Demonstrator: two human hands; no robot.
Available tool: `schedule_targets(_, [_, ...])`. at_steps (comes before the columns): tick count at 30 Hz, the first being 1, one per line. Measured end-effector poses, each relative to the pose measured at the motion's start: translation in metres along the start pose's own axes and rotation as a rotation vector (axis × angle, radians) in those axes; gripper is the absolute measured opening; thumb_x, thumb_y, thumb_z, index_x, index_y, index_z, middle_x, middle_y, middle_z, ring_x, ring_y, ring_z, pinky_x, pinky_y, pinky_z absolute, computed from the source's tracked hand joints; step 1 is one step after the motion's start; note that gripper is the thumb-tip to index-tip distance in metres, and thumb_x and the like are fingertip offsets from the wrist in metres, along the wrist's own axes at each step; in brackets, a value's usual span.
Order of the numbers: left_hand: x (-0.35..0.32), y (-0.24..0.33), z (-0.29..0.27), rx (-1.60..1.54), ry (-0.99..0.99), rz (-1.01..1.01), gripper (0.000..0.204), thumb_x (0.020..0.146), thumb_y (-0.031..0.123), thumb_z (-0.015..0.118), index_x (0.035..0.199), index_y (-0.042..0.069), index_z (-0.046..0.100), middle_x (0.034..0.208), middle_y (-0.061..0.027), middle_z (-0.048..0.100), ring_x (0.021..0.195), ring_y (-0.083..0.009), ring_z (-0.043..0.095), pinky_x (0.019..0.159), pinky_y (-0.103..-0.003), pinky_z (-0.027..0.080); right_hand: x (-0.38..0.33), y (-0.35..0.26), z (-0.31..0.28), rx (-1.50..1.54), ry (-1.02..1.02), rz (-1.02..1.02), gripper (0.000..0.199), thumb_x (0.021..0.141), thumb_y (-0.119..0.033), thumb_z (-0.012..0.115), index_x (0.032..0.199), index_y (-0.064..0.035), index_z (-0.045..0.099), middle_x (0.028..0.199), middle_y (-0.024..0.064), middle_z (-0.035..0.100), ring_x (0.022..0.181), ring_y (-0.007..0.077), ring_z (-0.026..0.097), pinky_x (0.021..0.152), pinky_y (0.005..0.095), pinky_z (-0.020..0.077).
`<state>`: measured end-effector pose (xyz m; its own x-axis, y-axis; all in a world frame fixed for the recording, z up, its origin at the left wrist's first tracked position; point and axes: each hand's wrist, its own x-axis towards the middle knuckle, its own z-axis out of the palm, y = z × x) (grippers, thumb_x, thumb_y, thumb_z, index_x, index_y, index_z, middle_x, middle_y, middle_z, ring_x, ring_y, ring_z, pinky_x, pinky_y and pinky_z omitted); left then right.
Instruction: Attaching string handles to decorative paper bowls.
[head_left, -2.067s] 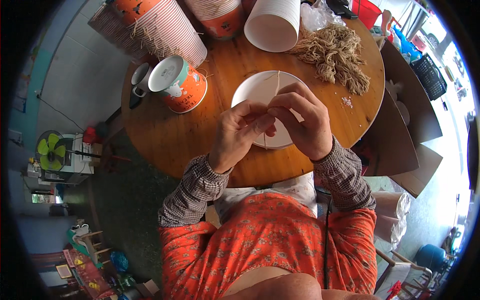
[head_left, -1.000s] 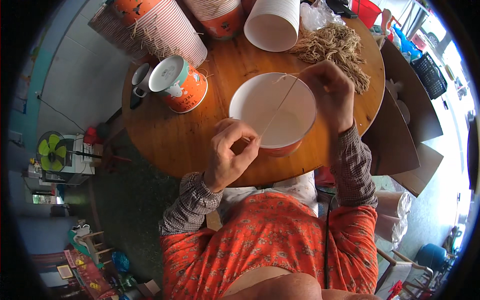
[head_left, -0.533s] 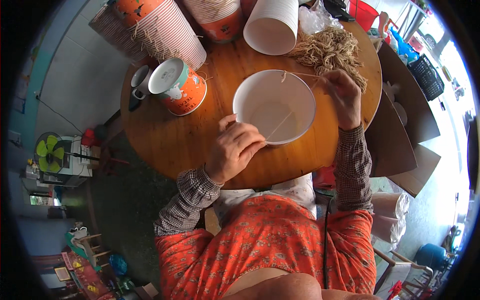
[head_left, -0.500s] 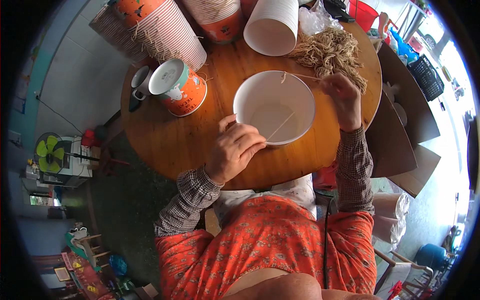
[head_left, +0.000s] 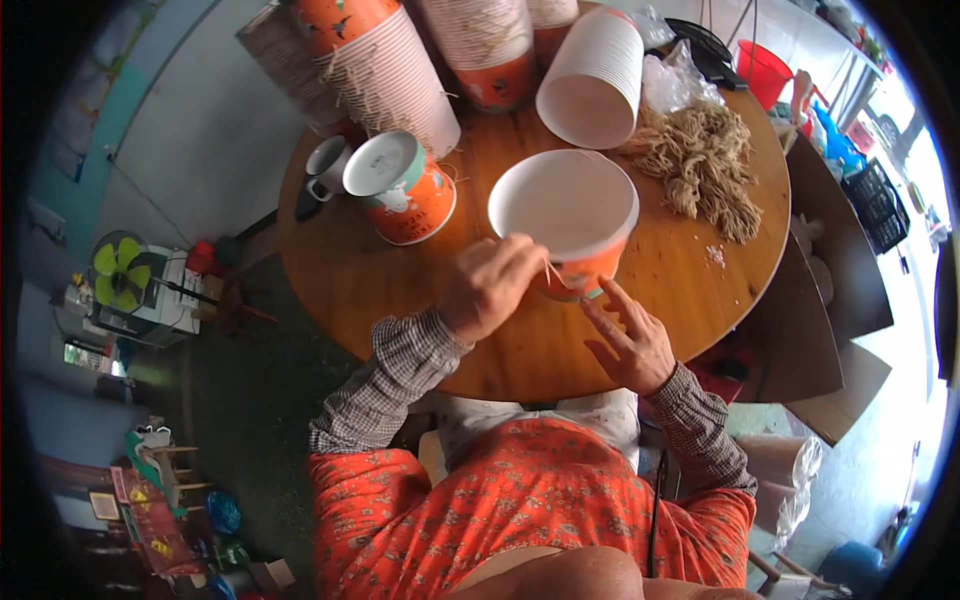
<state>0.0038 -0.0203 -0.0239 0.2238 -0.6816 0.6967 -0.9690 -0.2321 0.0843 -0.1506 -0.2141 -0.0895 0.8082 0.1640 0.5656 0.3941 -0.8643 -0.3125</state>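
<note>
A white paper bucket point(head_left: 590, 262) with an orange printed outside and a green band at its base stands on the round wooden table point(head_left: 480, 370) in front of me, tipped slightly. At its near left side my left hand point(head_left: 490, 290) pinches a thin tan cord point(head_left: 557, 273), which hangs against the orange wall. My right hand point(head_left: 637, 347) is at the near right, fingers spread, with its fingertips at the bucket's lower side. Whether it also touches the cord cannot be made out. What the left fingers cover on the bucket is hidden.
An upturned orange bucket point(head_left: 412, 212) and a grey mug point(head_left: 328, 165) stand at the left. Tall stacks of buckets point(head_left: 400, 90) line the far edge, one white stack point(head_left: 590, 95) lying down. A heap of tan cords point(head_left: 705, 160) lies far right, beyond it a cardboard box point(head_left: 800, 310).
My right hand has let go of the cord at the far rim and come down to the near side. The bucket has tilted, showing its orange side. The view has shifted.
</note>
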Motion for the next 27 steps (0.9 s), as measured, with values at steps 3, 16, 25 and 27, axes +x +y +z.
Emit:
schedule_targets(3, [0.017,-0.036,-0.007,-0.07,0.255,-0.117,0.012,0.083,0.004,0.068,0.093,0.002,0.063,0.087,-0.0116,0.062,0.073,-0.0226,0.064,0.063,-0.03,0.051,0.004,0.004,0.005,0.006,0.012,0.013,0.061,0.073,-0.015,0.073,0.13,-0.0097,0.052,0.13,0.0164,0.051,0.097,0.0276,0.061,0.076,0.0377,0.0534])
schedule_targets(16, [-0.099,-0.192,-0.033,-1.301,0.838,-1.29,0.004,0.093,0.015,0.06,0.096,0.012,0.061,0.079,0.0036,0.064,0.067,-0.0068,0.058,0.057,-0.022,0.045,-0.036,0.008,0.026,0.211,0.12,0.324,0.04,0.078,-0.001,0.062,0.117,-0.0039,0.058,0.116,0.0172,0.058,0.101,0.0349,0.061,0.082,0.04,0.0527])
schedule_targets(25, [-0.15,-0.18,0.035,-1.408,0.826,-1.521,0.007,0.093,0.011,0.058,0.097,0.007,0.062,0.085,-0.0032,0.065,0.076,-0.0133,0.061,0.069,-0.027,0.051,-0.037,0.011,0.026,0.235,0.155,0.427,0.035,0.081,0.0,0.059,0.115,-0.0034,0.059,0.114,0.016,0.059,0.097,0.034,0.062,0.079,0.0387,0.0534])
schedule_targets(27, [-0.164,-0.188,0.033,-1.453,0.846,-1.455,0.012,0.094,0.009,0.057,0.104,0.004,0.061,0.093,-0.0054,0.065,0.08,-0.015,0.062,0.075,-0.029,0.053,-0.038,0.011,0.028,0.248,0.144,0.411,0.033,0.081,0.0,0.059,0.114,-0.0039,0.059,0.113,0.0161,0.059,0.097,0.0345,0.062,0.079,0.0389,0.0531])
